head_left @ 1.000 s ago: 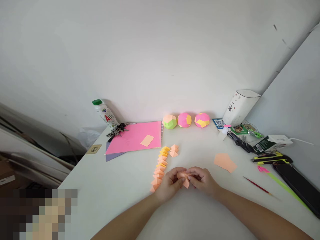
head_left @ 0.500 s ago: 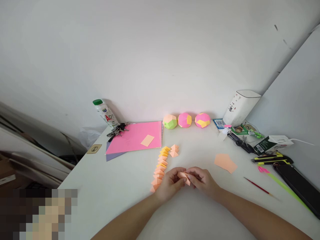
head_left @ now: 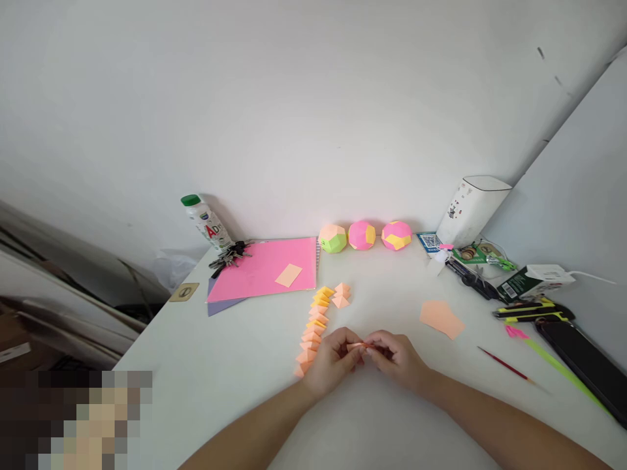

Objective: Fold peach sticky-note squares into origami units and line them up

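While seemingly edge-on, orange paper (head_left: 361, 344) sits pinched between both hands.

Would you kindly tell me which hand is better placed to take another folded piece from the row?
Left, probably. The left hand sits right beside the row of folded pieces, while the right hand lies farther from it. Both pinch a small orange paper.
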Available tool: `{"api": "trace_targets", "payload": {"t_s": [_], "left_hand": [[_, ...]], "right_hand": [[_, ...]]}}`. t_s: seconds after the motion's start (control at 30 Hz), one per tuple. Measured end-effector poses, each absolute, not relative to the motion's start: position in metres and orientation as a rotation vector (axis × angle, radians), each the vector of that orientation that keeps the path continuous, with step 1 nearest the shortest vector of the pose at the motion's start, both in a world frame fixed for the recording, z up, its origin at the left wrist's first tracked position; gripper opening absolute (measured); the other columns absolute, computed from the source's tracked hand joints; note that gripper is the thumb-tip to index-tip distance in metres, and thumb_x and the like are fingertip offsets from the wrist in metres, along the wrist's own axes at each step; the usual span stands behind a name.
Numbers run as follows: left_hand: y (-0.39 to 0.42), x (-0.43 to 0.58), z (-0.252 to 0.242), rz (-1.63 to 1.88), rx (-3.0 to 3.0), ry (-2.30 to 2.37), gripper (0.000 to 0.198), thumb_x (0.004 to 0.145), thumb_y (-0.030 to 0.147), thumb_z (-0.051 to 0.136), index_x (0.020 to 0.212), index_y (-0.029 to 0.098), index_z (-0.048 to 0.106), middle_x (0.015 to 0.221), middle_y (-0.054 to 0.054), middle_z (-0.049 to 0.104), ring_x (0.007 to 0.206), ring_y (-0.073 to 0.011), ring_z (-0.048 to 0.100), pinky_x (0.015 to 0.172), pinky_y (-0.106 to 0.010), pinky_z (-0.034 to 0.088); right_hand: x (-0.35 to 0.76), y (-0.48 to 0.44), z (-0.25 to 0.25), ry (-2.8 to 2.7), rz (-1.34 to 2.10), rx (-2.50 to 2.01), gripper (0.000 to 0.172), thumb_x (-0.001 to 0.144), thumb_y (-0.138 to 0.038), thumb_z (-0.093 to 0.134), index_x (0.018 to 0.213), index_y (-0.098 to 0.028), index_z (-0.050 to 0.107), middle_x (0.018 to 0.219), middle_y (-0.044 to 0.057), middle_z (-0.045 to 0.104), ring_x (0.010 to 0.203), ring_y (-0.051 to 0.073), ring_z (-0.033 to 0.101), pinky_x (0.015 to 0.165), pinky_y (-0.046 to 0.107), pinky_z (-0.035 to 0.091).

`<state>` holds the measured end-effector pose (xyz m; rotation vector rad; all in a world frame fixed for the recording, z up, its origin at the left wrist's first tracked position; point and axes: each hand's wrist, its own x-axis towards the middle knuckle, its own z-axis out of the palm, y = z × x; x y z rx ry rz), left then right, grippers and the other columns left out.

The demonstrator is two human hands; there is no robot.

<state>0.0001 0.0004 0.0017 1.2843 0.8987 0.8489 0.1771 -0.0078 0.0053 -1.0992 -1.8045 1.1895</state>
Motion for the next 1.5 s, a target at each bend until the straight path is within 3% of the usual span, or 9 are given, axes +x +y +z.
{"api": "trace_targets", "payload": {"t_s": [0.33, 0.7, 1.5], "left_hand": [[-0.0011, 0.0006, 0.0026, 0.868, 1.297, 0.886, 0.026, 0.082, 0.04, 0.06, 0.074, 0.016, 0.057, 0.064, 0.0, 0.056, 0.055, -0.0116, 0.053, 0.052, -0.025, 0.042], [0.0002, -0.0012, 0.0016, 0.923, 1.327, 0.82, 0.024, 0.082, 0.037, 0.061, 0.075, 0.014, 0.064, 0.078, -0.004, 0.058, 0.058, -0.0112, 0.059, 0.047, -0.022, 0.043], [0.0019, -0.0022, 0.0037, 0.947, 1.312, 0.788, 0.019, 0.081, 0.031, 0.063, 0.075, 0.014, 0.069, 0.074, -0.004, 0.06, 0.055, -0.0101, 0.058, 0.045, -0.02, 0.043]], "right_hand": [[0.1805, -0.0059, -0.0024, -1.813, 1.194, -1.146, 0.02, 0.09, -0.035, 0.047, 0.083, -0.02, 0.059, 0.06, 0.0, 0.06, 0.047, 0.012, 0.05, 0.045, 0.023, 0.036], [0.1801, -0.0047, 0.0001, -1.81, 1.201, -1.133, 0.017, 0.089, -0.032, 0.049, 0.082, -0.019, 0.059, 0.064, 0.001, 0.066, 0.048, 0.012, 0.054, 0.048, 0.023, 0.044], [0.1806, -0.0058, -0.0032, -1.77, 1.212, -1.075, 0.016, 0.089, -0.031, 0.05, 0.079, -0.019, 0.054, 0.063, 0.0, 0.064, 0.046, 0.01, 0.053, 0.045, 0.021, 0.045]]}}
